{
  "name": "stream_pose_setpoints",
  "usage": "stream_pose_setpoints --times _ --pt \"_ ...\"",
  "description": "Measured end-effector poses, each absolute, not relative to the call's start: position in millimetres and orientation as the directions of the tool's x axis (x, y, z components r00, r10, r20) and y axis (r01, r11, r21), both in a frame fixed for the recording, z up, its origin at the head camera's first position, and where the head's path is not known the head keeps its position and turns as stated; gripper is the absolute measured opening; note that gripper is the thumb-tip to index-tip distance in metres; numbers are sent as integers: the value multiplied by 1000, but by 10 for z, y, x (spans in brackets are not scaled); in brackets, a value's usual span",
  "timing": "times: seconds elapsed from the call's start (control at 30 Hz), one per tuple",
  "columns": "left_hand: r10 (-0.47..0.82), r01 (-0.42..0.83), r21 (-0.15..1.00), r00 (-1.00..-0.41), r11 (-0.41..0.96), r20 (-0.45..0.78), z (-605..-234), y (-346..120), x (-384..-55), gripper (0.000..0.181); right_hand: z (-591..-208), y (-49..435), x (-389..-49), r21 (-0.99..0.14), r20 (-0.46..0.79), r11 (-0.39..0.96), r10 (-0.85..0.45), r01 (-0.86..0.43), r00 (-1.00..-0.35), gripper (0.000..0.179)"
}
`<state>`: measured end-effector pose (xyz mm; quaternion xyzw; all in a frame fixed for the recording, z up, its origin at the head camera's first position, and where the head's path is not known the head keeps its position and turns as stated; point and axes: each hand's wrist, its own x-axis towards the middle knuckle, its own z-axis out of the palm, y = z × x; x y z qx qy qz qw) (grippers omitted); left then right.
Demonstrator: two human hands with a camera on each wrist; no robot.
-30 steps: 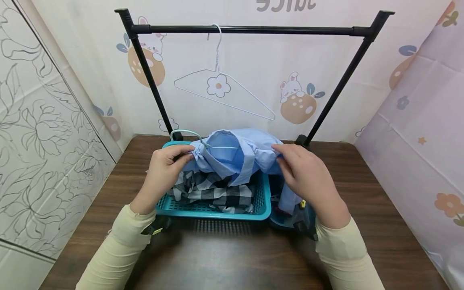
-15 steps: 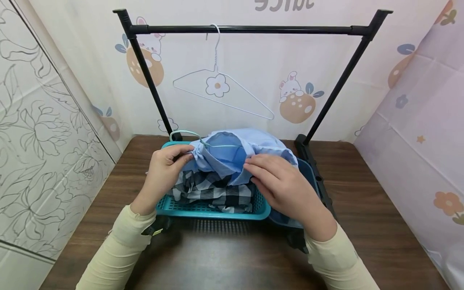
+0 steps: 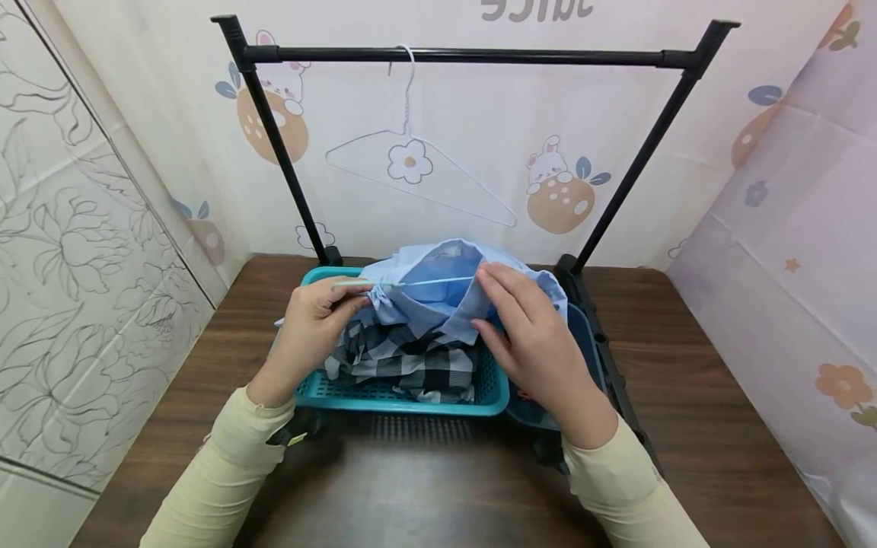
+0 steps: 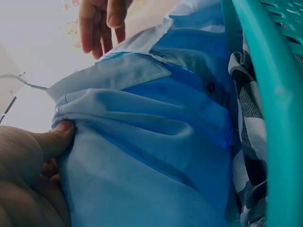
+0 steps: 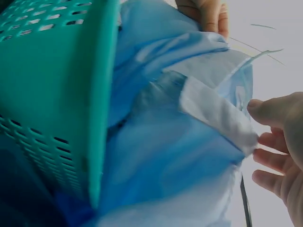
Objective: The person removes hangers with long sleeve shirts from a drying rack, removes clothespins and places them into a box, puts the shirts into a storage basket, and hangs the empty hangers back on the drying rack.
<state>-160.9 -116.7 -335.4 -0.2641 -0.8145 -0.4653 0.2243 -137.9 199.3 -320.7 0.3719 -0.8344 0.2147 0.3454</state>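
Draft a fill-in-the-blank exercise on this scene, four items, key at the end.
1. The person's left-hand grip pinches a collared shirt whose colour is ____.
2. The checkered cloth in the teal plastic basket pairs black with ____.
3. The white wire hanger hooks over a rail coloured ____.
4. Seen from the head camera, the dark blue container lies to the ____ of the teal basket.

Missing words: light blue; white; black; right.

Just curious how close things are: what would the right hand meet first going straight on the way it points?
The right hand would likely meet the blue shirt first, at its collar; the fingertips are right by the edge, though contact is hard to tell.
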Motion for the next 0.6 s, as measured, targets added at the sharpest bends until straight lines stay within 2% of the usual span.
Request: stream_pose_setpoints --times 0.2,0.6 --pt "247 674 609 -729 418 638 -3344 -1167 -1591 20 -3275 1945 -1424 -148 720 664 -436 -733 -540 69" --pt "236 651 646 -753 398 614 -3315 -1181 -1580 20 -3281 1978 -1424 -117 730 706 -415 -698 -542 40"
